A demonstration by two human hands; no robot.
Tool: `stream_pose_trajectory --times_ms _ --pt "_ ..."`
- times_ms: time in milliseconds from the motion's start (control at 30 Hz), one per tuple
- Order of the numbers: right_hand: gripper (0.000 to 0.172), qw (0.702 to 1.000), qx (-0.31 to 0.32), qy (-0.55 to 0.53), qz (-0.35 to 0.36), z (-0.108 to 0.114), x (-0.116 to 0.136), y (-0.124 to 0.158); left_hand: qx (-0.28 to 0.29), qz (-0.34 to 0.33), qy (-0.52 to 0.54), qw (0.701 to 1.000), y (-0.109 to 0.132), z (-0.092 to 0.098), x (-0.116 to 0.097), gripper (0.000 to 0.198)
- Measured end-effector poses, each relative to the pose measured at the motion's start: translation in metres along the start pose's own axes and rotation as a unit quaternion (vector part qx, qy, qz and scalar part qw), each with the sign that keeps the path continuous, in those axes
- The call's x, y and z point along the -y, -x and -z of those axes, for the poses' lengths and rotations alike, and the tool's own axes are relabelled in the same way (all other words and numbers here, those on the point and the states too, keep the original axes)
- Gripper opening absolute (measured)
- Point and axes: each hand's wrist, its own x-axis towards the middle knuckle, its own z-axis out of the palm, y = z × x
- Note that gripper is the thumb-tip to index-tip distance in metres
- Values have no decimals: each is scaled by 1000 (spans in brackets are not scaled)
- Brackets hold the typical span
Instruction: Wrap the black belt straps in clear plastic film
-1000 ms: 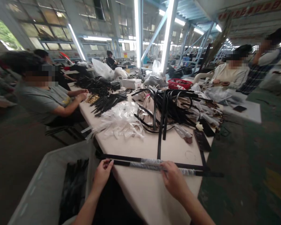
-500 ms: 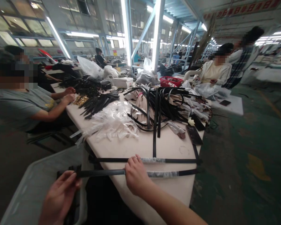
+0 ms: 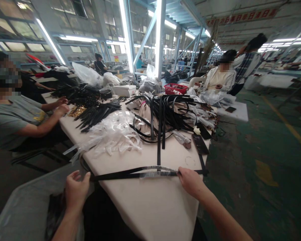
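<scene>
**Left grip:** the left hand (image 3: pixel 76 190), at 7 o'clock, is wide open with its fingers spread. It sits just below the straps' left ends, no longer holding them as in the previous frame.

**Right grip:** the right hand (image 3: pixel 190 182), at 4 o'clock, is narrow, holding two black straps (image 3: pixel 130 174) against the surface (image 3: pixel 145 207).

**Straps:** they now lie nearly together across the near end of the surface, bowed slightly upward under clear plastic wrap (image 3: pixel 153 171).

**Edges:** their left ends reach the surface's left edge, and their right ends reach the right edge.

**Room:** bare surface lies toward 6 o'clock. A grey plastic bin (image 3: pixel 22 214) sits at 8 o'clock, and green floor (image 3: pixel 240 187) spreads at 3 o'clock. A strap pile (image 3: pixel 170 110) fills 12 o'clock.
</scene>
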Motion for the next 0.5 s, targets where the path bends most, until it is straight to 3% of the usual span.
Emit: stream_pose_trajectory --times_ms 33,67,100,167,200,267,333,400,500 --pt "21 1000 -11 1 -2 0 -4 2 -4 -95 -45 994 21 -15 -18 46" --pt "20 1000 -21 -2 4 1 -4 4 34 -187 -56 980 45 -32 -39 51" --pt "20 999 -32 -5 14 3 -2 5 128 -278 -48 951 71 -49 -61 51" --pt "20 998 -44 -15 48 11 8 7 318 -435 -54 841 121 -83 -105 54" --pt "21 997 -46 -19 64 15 12 7 374 -482 -70 789 142 -99 -123 55" --pt "25 995 -43 -20 87 24 16 8 441 -523 -116 720 167 -124 -148 33" --pt "28 995 -36 -10 91 31 13 9 470 -533 -172 682 174 -140 -156 12" --pt "31 995 -29 -2 92 36 4 11 477 -543 -210 658 169 -146 -153 13" --pt "38 995 -16 -5 97 37 -15 10 465 -558 -223 650 158 -147 -144 11"
